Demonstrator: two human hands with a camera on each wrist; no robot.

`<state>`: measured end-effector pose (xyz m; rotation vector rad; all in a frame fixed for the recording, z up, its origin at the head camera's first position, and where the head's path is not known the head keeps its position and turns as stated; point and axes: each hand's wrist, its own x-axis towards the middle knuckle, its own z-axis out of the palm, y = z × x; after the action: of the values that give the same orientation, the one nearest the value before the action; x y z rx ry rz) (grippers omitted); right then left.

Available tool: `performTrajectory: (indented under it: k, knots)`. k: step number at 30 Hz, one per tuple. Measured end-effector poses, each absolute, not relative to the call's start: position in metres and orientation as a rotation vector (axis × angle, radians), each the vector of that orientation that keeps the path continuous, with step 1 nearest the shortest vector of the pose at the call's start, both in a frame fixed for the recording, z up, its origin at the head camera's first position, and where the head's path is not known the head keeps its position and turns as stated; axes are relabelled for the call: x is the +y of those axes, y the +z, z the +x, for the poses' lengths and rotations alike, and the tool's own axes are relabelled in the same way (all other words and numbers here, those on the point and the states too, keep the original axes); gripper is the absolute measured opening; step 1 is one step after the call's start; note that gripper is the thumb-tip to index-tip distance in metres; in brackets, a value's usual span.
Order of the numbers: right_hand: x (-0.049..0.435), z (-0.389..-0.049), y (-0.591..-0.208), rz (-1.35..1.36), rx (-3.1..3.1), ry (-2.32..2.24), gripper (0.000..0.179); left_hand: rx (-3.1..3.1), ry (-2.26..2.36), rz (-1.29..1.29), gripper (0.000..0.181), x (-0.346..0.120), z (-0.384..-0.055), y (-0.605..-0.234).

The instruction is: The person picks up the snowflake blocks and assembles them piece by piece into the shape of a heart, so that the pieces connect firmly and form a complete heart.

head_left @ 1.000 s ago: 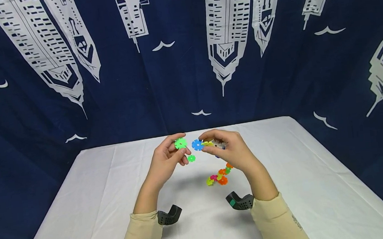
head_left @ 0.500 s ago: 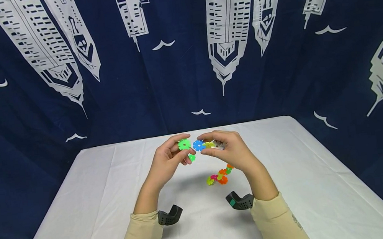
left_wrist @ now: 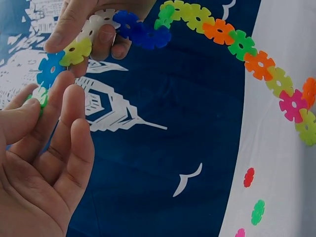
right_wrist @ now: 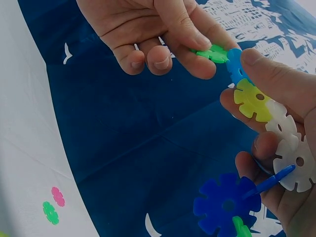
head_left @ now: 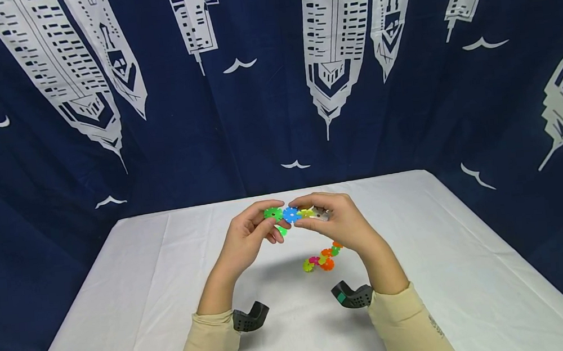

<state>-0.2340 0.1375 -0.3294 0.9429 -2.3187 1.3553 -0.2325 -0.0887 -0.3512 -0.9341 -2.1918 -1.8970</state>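
Note:
In the head view my left hand (head_left: 241, 236) pinches a green notched flower disc (head_left: 270, 216) between thumb and fingers. Its edge meets a light blue flower disc (head_left: 292, 215), which my right hand (head_left: 341, 215) holds between thumb and fingertips. Whether the two discs are slotted together I cannot tell. From the blue one a linked chain runs on through a yellow disc (right_wrist: 252, 101), white discs (right_wrist: 296, 165) and dark blue discs (left_wrist: 129, 27). Further along come green, yellow, orange and pink discs, hanging down to the lower chain end (head_left: 327, 264).
Loose on the white tablecloth (head_left: 121, 304) lie a red disc (left_wrist: 249, 177), a green disc (left_wrist: 257, 212) and a pink disc (right_wrist: 58, 196). Behind the table hangs a dark blue curtain (head_left: 256, 121) with white building prints. A black wrist camera (head_left: 251, 317) sits on the left wrist.
My left hand has moved right, bringing the green disc from a visible gap up against the light blue one. The right hand and chain stay nearly in place.

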Motion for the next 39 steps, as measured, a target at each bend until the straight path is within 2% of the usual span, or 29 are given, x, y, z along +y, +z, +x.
performTrajectory:
  k: [13,34,39]
  knots:
    - [0.137,-0.232,-0.329,1.008,-2.283,1.397,0.026,-2.136,-1.798,-0.977,0.023,-0.084,-0.228,-0.352]
    - [0.138,-0.229,-0.325,1.065,-2.24,1.329,0.027,-2.075,-1.397,-1.115,0.021,-0.081,-0.222,-0.346]
    - [0.136,-0.229,-0.324,1.082,-2.212,1.315,0.027,-2.051,-1.428,-1.099,0.022,-0.08,-0.222,-0.346]
